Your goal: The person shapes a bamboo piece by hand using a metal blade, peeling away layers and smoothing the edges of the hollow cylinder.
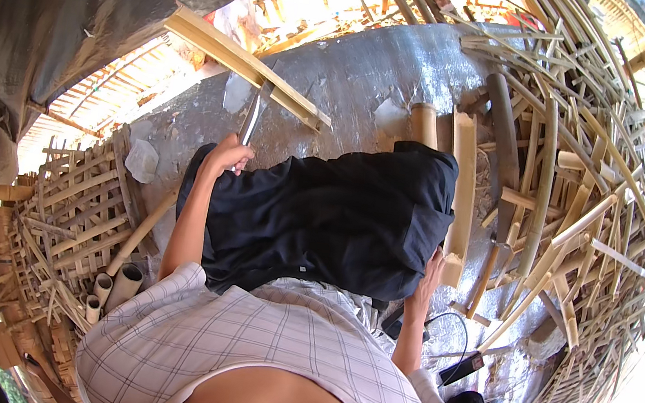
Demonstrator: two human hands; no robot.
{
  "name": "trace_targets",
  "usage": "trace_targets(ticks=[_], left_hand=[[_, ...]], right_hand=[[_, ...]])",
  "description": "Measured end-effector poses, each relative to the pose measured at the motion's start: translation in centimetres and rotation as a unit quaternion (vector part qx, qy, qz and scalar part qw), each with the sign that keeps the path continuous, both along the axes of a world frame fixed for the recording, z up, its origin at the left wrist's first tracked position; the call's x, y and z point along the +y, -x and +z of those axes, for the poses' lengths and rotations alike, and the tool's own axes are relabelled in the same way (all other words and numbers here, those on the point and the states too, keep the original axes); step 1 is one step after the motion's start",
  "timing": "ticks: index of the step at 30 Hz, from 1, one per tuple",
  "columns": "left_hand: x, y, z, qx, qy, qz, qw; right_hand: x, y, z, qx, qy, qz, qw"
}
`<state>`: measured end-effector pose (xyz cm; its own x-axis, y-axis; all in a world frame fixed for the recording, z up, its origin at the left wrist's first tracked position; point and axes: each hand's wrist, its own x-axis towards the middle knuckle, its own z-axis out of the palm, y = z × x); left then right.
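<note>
My left hand is closed round the metal handle of a knife. Its blade end meets a split length of bamboo, which slants out beyond my knees; how deep the blade sits in it is hard to see. At my right side, my right hand reaches down with its fingers stretched out, beside the near end of another split bamboo piece. Part of those fingers is hidden, and whether they touch the bamboo is unclear. Dark cloth covers my legs between the hands.
A large heap of bamboo strips fills the right. A round bamboo piece lies past my right knee on grey sheeting. On the left are woven bamboo slats and hollow tubes. A black device with a cable lies near my right forearm.
</note>
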<state>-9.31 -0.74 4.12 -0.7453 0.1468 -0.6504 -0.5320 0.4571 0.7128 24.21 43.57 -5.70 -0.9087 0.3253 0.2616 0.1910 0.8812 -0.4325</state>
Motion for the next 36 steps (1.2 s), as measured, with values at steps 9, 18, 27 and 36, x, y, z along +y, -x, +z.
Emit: trace_targets(ticks=[9,18,27,36], left_hand=[[-1.7,1.0,-1.0,0.016,0.102,-0.073,0.992],[-3.2,1.1,-2.9,0.054,0.064,-0.08,0.993],[-3.2,5.8,-0.3,0.066,0.141,-0.126,0.98],[-0.9,4.8,1.0,0.09,0.199,-0.161,0.962]], right_hand=[[3.4,2.6,1.1,-0.385,-0.04,-0.174,0.905],[2.8,2.6,-3.5,-0.144,0.225,-0.18,0.947],[13.5,5.7,0.2,-0.209,0.35,0.0,0.913],[13.9,10.2,15.2,-0.233,0.204,-0.077,0.948]])
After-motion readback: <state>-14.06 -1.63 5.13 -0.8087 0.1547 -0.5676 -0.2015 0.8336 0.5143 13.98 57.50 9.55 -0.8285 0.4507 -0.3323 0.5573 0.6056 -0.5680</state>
